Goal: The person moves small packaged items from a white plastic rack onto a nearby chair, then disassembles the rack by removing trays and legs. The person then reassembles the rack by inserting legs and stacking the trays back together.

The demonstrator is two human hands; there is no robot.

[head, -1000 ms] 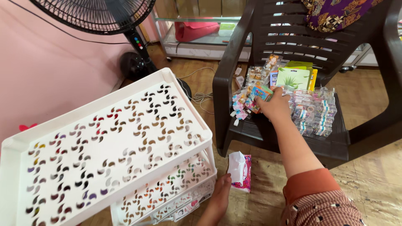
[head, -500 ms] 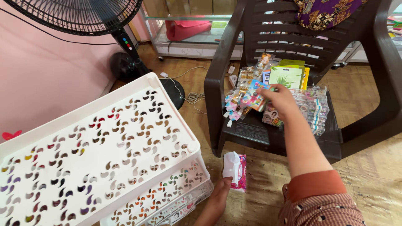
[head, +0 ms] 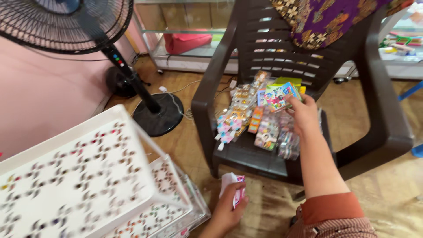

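A white plastic rack [head: 75, 176] with little holes stands on the left. Beside it, low down, the left hand [head: 229, 209] pinches a small pink and white packet [head: 232, 188] over the floor. The right hand [head: 304, 115] holds a colourful packet [head: 278, 94] above the dark plastic chair [head: 246, 154]. The shiny packets [head: 246, 119] piled at the seat edge might slide off if bumped.

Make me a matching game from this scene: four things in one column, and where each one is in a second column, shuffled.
Things:
1. Fan
2. Rack
3. Cloth
4. Packets

Places:
A. on the chair seat
B. draped over the chair back
C. by the pink wall, upper left
D. lower left, on the floor

Pairs: 1-C, 2-D, 3-B, 4-A
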